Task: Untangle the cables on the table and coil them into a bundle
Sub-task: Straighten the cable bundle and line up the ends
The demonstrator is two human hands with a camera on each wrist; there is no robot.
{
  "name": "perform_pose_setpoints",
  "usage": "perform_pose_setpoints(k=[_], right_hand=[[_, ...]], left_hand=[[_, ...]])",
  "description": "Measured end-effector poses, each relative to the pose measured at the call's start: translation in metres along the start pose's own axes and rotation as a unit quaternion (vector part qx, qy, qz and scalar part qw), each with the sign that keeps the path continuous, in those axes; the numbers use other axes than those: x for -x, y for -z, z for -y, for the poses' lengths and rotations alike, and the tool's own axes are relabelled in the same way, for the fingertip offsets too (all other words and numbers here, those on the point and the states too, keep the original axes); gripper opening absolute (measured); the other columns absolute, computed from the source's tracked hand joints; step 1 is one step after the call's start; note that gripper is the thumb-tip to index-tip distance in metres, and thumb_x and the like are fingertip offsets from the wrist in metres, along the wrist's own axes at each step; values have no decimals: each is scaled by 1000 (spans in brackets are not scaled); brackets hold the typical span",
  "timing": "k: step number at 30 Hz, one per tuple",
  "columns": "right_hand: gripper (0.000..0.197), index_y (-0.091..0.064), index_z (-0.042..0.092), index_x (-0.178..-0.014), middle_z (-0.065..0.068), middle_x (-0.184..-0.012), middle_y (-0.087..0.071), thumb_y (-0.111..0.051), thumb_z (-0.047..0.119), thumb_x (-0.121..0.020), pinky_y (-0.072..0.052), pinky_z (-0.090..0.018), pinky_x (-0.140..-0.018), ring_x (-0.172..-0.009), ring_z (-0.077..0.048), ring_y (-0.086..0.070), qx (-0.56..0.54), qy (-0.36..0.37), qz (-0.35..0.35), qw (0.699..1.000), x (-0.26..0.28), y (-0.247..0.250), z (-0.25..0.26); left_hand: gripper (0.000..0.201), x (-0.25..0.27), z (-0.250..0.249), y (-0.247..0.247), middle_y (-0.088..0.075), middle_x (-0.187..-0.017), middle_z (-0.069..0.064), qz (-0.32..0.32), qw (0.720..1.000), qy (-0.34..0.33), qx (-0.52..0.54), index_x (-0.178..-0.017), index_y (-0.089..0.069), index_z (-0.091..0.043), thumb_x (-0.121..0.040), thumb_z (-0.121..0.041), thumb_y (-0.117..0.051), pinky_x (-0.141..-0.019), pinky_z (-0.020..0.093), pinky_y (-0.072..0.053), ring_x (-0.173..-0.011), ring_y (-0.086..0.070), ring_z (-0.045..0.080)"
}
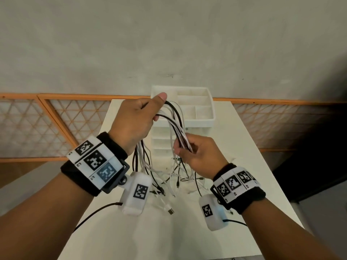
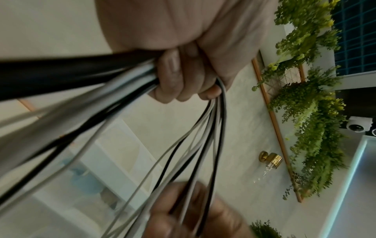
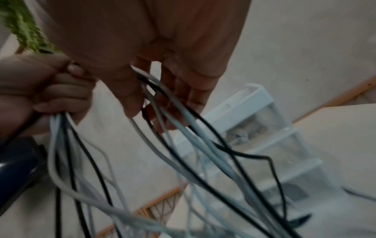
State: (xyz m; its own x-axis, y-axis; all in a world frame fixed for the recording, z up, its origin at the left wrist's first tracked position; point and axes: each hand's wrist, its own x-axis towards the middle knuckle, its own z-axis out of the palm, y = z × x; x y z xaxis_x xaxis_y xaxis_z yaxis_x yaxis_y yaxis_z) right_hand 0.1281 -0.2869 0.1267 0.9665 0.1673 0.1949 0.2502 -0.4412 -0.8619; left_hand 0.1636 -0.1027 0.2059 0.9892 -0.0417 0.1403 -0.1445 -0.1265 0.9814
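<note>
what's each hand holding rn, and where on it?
Both hold the cables. The left hand grips the bundle at the top of its bend; the right hand pinches the strands just below, on the near side. The ends hang loose onto the table.

A white drawer organiser [image 1: 195, 109] is seen standing at the far end of the table, its open top divided into compartments and clear drawers stacked below. Behind it, an orange-framed lattice panel [image 1: 56, 128] is set along the base of a pale plaster wall [image 1: 169, 44]. In the left wrist view, hanging green foliage [image 2: 311, 112], a gold wall fitting [image 2: 270, 158] and a white camera [image 2: 358, 124] are shown.
</note>
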Motion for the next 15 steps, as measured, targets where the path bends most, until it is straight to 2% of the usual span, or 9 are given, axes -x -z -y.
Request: perform_pose_setpoints(k=[3, 5, 7, 8, 9, 10, 11, 13, 15], right_hand=[[10, -76, 33, -79, 5, -79, -72, -76, 25, -85, -54, -29, -67, -66, -12, -64, -7, -74, -51, 996, 10, 1, -25], [5, -79, 29, -80, 6, -67, -70, -78, 33, -83, -50, -29, -61, -54, -10, -57, -17, -114, -68, 991, 18, 1, -37], [2, -76, 34, -84, 8, -54, -63, -77, 32, -84, -47, -27, -55, -47, -6, -52, -35, -122, -94, 987, 25, 5, -44], [12, -70, 39, -86, 3, -54, -62, -77, 29, -85, -49, -29, -54, -47, -10, -54, -36, -107, -117, 987, 26, 9, -45], [20, -63, 41, -85, -6, -57, -61, -77, 26, -85, -50, -34, -54, -50, -20, -59, -39, -88, -136, 986, 26, 13, -43], [24, -58, 38, -83, -16, -63, -59, -78, 23, -84, -52, -40, -57, -55, -30, -62, -41, -70, -155, 985, 24, 19, -40], [26, -55, 32, -81, -22, -67, -58, -78, 21, -83, -53, -42, -59, -60, -35, -63, -49, -50, -171, 983, 23, 25, -33], [25, -55, 19, -76, -22, -62, -55, -80, 18, -82, -49, -38, -56, -60, -38, -63, -67, -11, -176, 982, 22, 36, -20], [29, -56, 11, -72, -19, -58, -54, -79, 27, -81, -45, -35, -54, -56, -39, -58, -84, -4, -117, 990, 26, 43, -12]], left_hand=[[53, -2, -1, 5, -33, -56, 11, -36, 999, 0, 6, -54, -55, -10, -89, -49, -64, -42, 19, -20, -36, -21, 15], [51, -1, 1, 7, -36, -55, 9, -50, 999, 1, 2, -51, -52, -16, -89, -48, -64, -43, 20, -21, -36, -22, 14], [53, -2, 2, 9, -33, -57, 11, -54, 999, 4, 6, -45, -51, -21, -89, -49, -64, -44, 21, -20, -37, -21, 15], [55, -2, 2, 10, -30, -54, 9, -53, 999, 8, 8, -43, -51, -22, -89, -49, -64, -43, 21, -20, -37, -20, 15], [57, -3, 2, 12, -28, -50, 6, -53, 999, 12, 7, -41, -51, -22, -89, -49, -64, -42, 20, -19, -36, -19, 15], [57, -4, 3, 14, -26, -46, 1, -54, 998, 17, 4, -40, -50, -23, -89, -49, -63, -42, 19, -19, -35, -18, 14], [58, -6, 4, 17, -25, -45, -2, -56, 998, 19, 3, -40, -50, -23, -89, -50, -63, -41, 19, -19, -35, -18, 14], [58, -8, 6, 20, -25, -46, -1, -70, 997, 24, 5, -40, -49, -23, -89, -50, -64, -43, 21, -19, -36, -17, 15], [59, -9, 6, 22, -24, -47, -1, -98, 994, 34, 18, -38, -48, -23, -89, -49, -65, -43, 22, -18, -36, -17, 15]])
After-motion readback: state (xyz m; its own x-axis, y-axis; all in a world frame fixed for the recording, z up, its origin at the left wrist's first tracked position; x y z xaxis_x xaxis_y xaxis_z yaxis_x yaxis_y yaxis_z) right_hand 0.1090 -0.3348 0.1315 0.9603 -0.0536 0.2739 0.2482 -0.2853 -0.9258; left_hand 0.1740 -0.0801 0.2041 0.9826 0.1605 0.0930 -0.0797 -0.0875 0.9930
